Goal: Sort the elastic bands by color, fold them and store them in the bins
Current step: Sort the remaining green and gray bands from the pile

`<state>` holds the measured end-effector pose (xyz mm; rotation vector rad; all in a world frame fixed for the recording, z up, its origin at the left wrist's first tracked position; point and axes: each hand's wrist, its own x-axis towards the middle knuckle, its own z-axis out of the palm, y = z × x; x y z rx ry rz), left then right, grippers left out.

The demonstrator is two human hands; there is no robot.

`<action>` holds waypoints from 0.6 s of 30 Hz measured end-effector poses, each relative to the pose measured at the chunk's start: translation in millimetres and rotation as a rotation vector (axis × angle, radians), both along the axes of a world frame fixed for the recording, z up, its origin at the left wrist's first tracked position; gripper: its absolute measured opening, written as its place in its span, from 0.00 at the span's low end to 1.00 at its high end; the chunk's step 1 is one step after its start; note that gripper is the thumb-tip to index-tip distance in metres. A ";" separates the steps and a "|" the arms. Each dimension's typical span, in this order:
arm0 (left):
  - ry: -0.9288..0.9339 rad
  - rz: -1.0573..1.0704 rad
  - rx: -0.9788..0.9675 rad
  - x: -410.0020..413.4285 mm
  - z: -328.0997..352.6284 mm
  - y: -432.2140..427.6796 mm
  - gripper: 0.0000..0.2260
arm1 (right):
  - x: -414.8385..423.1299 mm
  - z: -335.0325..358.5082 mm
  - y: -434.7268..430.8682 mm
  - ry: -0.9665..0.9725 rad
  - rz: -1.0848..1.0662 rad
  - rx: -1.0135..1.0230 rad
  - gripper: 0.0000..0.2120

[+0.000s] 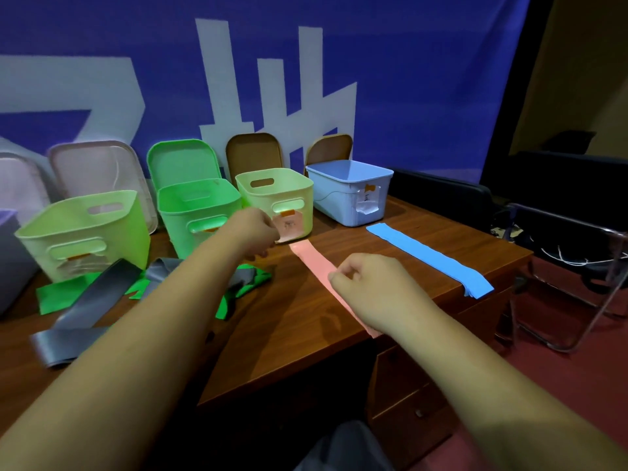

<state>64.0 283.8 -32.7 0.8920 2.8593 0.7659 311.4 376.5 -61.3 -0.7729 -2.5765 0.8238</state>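
While both hands sit by the pink band (314,263), status:
pink band: flat on the table (299,334), far end just in front of the pale bin (304,212), near end under the right wrist
right hand (370,280): thumb and fingers pinch the pink band's left edge about midway
left hand (255,232): fingers curled at the band's far end; can't tell if it grips anything
blue bands (431,258): flat stack right of the pink one, in front of the blue bin (350,195)
grey bands (95,294), green bands (258,280): loose heap at left, partly under the left forearm
green bin (197,212), light-green bin (85,229): left of the pale bin, open, lids (98,168) leaning behind
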 end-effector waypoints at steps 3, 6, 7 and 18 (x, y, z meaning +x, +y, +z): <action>0.001 -0.042 0.017 -4.8 13.8 -45.5 0.08 | -27.2 4.0 -23.2 0.062 0.089 -0.020 0.11; 0.033 -0.054 0.042 -12.4 24.4 -92.1 0.09 | -56.3 4.0 -45.7 0.109 0.161 0.011 0.10; 0.051 -0.048 0.050 -15.3 28.6 -110.4 0.10 | -66.9 3.9 -55.2 0.125 0.189 0.010 0.10; 0.228 0.107 0.210 -57.8 -19.8 -241.3 0.06 | -190.2 9.2 -130.4 0.140 0.453 0.104 0.09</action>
